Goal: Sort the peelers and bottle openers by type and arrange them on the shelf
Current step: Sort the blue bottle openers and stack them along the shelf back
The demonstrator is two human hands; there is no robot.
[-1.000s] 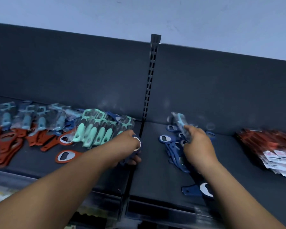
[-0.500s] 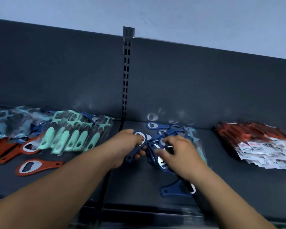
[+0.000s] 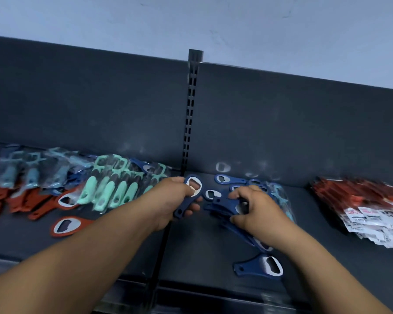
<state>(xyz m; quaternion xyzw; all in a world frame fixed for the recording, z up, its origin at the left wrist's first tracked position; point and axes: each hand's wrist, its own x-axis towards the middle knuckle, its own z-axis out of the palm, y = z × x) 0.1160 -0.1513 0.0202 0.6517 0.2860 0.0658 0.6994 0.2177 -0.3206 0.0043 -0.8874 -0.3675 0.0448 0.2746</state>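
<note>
My left hand (image 3: 171,201) grips a blue bottle opener (image 3: 192,191) just right of the shelf's centre seam, its metal head pointing up. My right hand (image 3: 256,210) is closed on a stack of blue bottle openers (image 3: 222,203) lying in a pile on the right shelf section. One blue opener (image 3: 259,267) lies apart near the front edge. Left of the seam, mint green peelers (image 3: 114,189) in clear bags lie in a row, with pale blue bagged peelers (image 3: 30,171) further left. Orange bottle openers (image 3: 66,225) lie in front of them.
The dark shelf (image 3: 202,252) has a slotted upright post (image 3: 190,123) at the back centre. A heap of red packaged items with white labels (image 3: 370,205) occupies the right end. The shelf's front edge runs just below my forearms.
The view has swung back left. My left hand has brought its blue opener close to the pile. My right hand has settled onto the blue openers and closed on a stack.
</note>
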